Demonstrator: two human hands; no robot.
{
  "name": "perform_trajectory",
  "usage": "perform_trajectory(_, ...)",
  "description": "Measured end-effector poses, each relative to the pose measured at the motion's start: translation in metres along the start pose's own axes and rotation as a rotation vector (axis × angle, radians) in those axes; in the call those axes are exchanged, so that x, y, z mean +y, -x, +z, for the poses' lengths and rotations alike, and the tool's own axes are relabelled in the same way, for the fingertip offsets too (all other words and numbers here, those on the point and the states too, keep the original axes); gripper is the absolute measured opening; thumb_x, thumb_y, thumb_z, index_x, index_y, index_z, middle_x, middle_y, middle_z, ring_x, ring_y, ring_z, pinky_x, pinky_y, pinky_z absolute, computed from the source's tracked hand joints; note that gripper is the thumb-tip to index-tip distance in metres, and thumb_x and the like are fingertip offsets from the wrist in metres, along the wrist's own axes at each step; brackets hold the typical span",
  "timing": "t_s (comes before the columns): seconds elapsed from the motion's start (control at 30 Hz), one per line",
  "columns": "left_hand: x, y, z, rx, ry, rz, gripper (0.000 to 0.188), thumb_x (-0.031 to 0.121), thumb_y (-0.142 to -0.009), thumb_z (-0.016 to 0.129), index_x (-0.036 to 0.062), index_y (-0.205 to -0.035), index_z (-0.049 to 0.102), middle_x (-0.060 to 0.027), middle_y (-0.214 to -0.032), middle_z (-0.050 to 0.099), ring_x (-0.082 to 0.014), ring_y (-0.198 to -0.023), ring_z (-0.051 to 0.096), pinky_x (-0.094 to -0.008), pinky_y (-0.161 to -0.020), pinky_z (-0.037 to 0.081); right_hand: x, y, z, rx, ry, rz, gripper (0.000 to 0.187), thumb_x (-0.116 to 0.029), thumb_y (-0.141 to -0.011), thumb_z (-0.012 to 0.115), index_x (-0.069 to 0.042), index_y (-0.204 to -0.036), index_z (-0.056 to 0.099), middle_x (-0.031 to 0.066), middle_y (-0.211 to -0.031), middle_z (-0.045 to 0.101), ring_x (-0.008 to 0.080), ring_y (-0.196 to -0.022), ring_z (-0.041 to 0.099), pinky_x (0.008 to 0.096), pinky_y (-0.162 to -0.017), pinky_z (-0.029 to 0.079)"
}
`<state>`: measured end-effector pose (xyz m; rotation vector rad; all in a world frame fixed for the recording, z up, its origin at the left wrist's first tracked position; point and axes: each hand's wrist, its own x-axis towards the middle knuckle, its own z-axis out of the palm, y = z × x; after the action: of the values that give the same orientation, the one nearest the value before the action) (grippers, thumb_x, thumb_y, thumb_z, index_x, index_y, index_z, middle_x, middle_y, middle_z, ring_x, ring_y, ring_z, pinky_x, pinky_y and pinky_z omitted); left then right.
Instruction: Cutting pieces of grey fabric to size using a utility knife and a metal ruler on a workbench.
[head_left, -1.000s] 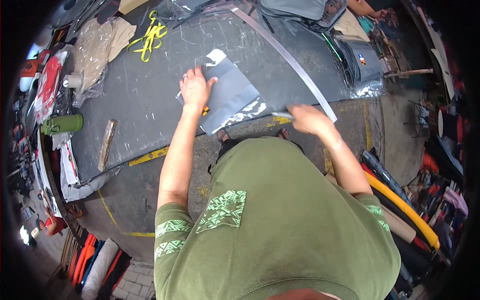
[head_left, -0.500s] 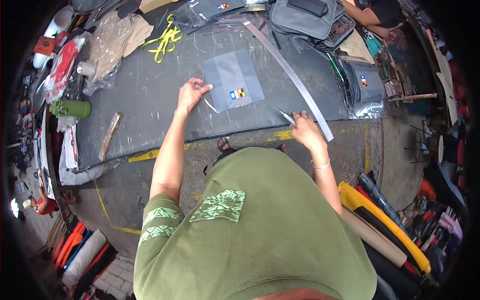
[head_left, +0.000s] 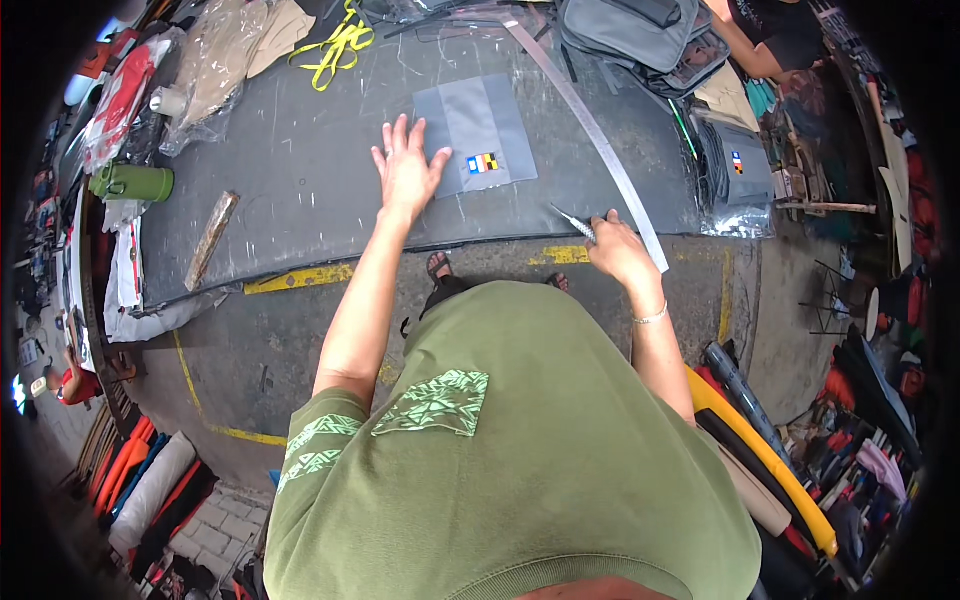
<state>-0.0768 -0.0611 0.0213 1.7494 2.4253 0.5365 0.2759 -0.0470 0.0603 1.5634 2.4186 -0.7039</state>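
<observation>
A grey rectangular sheet [head_left: 476, 112] with a lighter band and a small multicoloured emblem [head_left: 482, 163] lies flat on the dark worktable [head_left: 310, 190]. My left hand [head_left: 408, 168] is at its left edge, fingers spread and palm down, with nothing seen in it. Whether its fingertips press on the sheet or hover over it, I cannot tell. Near the table's front edge, my right hand [head_left: 622, 248] is closed around a slim craft knife [head_left: 575, 222], its blade pointing up and left. Just right of that hand, a long metal ruler [head_left: 592, 128] runs away toward the back.
Yellow webbing [head_left: 338, 46] lies at the back left, a green bottle [head_left: 135, 182] and a worn wooden bar [head_left: 212, 240] at the left. Grey bags [head_left: 630, 40] are piled back right, near another person's arm [head_left: 742, 45]. Fabric rolls [head_left: 770, 460] stand lower right.
My left hand has gone from a pinch at the sheet's edge to spread fingers, moving slightly right. A thin pale strip beneath it is out of sight. The right hand still holds the knife.
</observation>
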Motion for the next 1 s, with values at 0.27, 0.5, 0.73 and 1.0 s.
perform_trajectory(0.27, -0.017, 0.019, 0.036, 0.017, -0.021, -0.051, 0.070, 0.057, -0.101, 0.050, 0.0121, -0.154, 0.042, -0.0134, -0.163, 0.033, -0.0386, -0.154, 0.021, -0.0687, -0.121, 0.009, -0.005, -0.002, -0.013, -0.010, -0.043, 0.008, 0.023, -0.011, -0.085, 0.061, 0.007, -0.097, 0.068, 0.0405, -0.107, 0.064, 0.0470, -0.105, 0.066, 0.0517, -0.096, 0.052)
perform_trajectory(0.5, -0.019, 0.022, 0.038, 0.021, -0.023, -0.050, 0.070, 0.057, -0.101, 0.050, 0.0122, -0.154, 0.042, -0.0131, -0.164, 0.033, -0.0395, -0.154, 0.020, -0.0686, -0.121, 0.009, -0.009, -0.004, -0.011, -0.036, -0.064, 0.083, 0.024, -0.012, -0.088, 0.060, 0.007, -0.100, 0.068, 0.0427, -0.115, 0.060, 0.0474, -0.108, 0.065, 0.0507, -0.100, 0.050)
perform_trajectory(0.73, -0.021, 0.020, 0.041, 0.027, -0.040, -0.045, 0.063, 0.052, -0.104, 0.047, 0.0150, -0.154, 0.042, -0.0116, -0.164, 0.032, -0.0393, -0.154, 0.021, -0.0680, -0.121, 0.010, -0.009, 0.002, -0.007, -0.010, -0.061, 0.085, 0.030, -0.015, -0.090, 0.063, 0.007, -0.112, 0.065, 0.0438, -0.137, 0.048, 0.0535, -0.120, 0.057, 0.0533, -0.104, 0.047)
perform_trajectory(1.0, -0.022, 0.020, 0.043, 0.056, -0.035, -0.033, 0.063, 0.052, -0.103, 0.049, 0.0147, -0.153, 0.044, -0.0132, -0.162, 0.035, -0.0393, -0.154, 0.023, -0.0687, -0.121, 0.010, -0.018, 0.007, -0.012, -0.064, 0.013, 0.129, 0.040, -0.020, -0.094, 0.063, 0.000, -0.129, 0.062, 0.0366, -0.143, 0.048, 0.0464, -0.127, 0.055, 0.0479, -0.109, 0.044)
